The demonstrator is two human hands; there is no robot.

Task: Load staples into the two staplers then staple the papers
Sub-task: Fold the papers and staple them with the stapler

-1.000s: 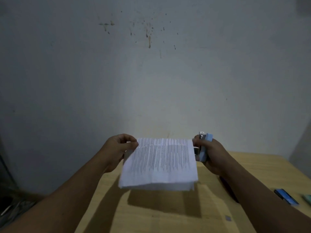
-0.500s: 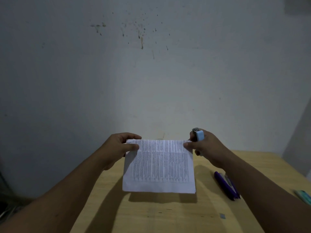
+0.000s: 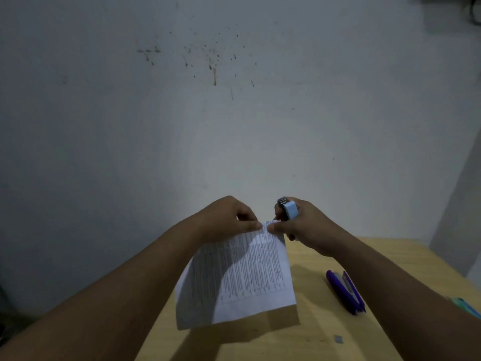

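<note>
A stack of printed papers point(image 3: 242, 277) hangs in the air above the wooden table point(image 3: 312, 332), tilted with its far corner up. My left hand point(image 3: 229, 220) pinches that top corner. My right hand point(image 3: 299, 225) touches the same corner with thumb and forefinger while its other fingers grip a light blue stapler point(image 3: 288, 210), which points up. A purple stapler point(image 3: 345, 291) lies on the table to the right, under my right forearm.
A small strip of staples point(image 3: 337, 339) lies near the table's front right. A teal object point(image 3: 466, 307) shows at the right edge beside my forearm. A stained grey wall point(image 3: 234, 113) stands right behind the table.
My left hand has slid from the paper's left corner across to the right corner, next to my right hand. The papers now hang tilted from that one corner.
</note>
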